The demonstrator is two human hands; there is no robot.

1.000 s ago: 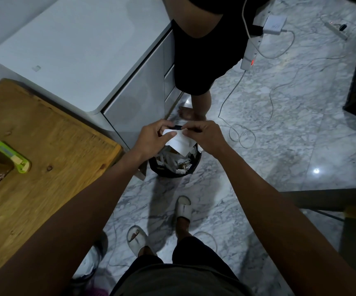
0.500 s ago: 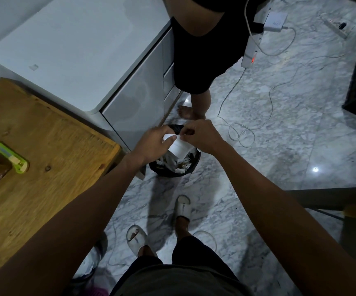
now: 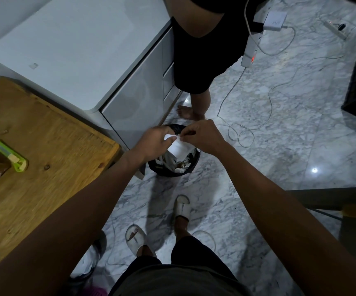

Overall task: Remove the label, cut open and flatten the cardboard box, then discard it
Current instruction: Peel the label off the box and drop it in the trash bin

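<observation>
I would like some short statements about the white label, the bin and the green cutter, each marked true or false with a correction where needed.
1. Both hands hold the white label above the black bin. True: the left hand and the right hand pinch its upper edge.
2. The black bin is empty. False: it holds paper scraps.
3. The green cutter lies on the wooden table. True.
4. The right hand holds the green cutter. False: it holds the label; the cutter lies untouched.
5. The bin stands on the wooden table. False: it stands on the marble floor, beside the white cabinet.
</observation>
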